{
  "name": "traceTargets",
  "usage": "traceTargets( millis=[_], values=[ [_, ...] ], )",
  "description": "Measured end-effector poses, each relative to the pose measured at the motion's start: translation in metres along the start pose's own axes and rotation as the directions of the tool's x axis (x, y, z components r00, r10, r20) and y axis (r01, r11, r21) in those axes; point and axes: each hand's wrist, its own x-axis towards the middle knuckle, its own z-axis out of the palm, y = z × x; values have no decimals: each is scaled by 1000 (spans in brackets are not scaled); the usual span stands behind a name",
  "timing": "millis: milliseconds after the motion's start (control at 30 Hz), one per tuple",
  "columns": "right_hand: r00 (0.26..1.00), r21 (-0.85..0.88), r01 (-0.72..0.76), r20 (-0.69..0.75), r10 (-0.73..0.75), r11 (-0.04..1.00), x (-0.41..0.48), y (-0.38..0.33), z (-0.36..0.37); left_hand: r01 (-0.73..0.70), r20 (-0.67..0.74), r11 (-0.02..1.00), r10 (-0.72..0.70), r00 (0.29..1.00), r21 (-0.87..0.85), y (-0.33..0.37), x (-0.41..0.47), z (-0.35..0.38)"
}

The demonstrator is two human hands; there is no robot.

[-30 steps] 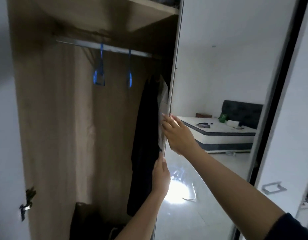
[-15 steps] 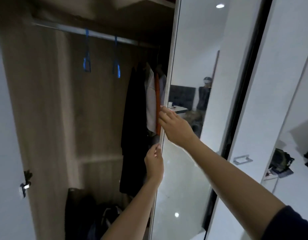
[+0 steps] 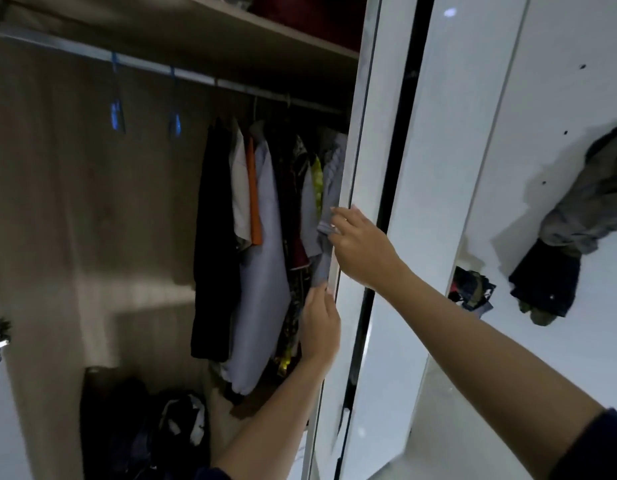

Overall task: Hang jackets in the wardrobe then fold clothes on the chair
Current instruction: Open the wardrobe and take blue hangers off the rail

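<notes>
Right hand (image 3: 362, 244) curled its fingers round the glossy white door (image 3: 369, 133) edge; left hand (image 3: 319, 327) lay just below, grip unclear. Soft jackets (image 3: 262, 237) hung at the right end of the wardrobe (image 3: 92, 202) metal rail (image 3: 196, 77).

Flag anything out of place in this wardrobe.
A grey fabric sleeve hangs right against the edge of the white sliding door, where it could get pinched. Below, dark clothes lie in a loose heap rather than hanging.

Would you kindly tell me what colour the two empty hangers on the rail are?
The hangers are blue; head view.
</notes>
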Motion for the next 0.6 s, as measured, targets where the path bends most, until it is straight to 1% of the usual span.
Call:
traceTargets(
  millis=[67, 167, 333, 433, 500, 600],
  values=[
    [999, -3, -31, 25, 31, 1000, -17, 11, -10, 4, 69, 999, -1, 998, -39, 13, -10, 14],
    [993, -53, -88, 72, 92, 995, -40, 27, -22, -36, 165, 995, 51, 985, -94, 24, -20, 37],
    [992, -79, -121, 34, 124, 990, -73, 51, -46, -126, 316, 978, 173, 933, -165, 42, -30, 73],
    [987, -119, -144, 51, 151, 982, -91, 66, -57, -108, 416, 980, 169, 894, -167, 51, -34, 93],
    [979, -145, -170, 88, 184, 975, -102, 76, -61, -96, 451, 977, 174, 875, -191, 55, -35, 106],
    [966, -197, -196, 133, 224, 961, -117, 97, -64, -106, 467, 964, 212, 859, -244, 61, -32, 128]
  ],
)
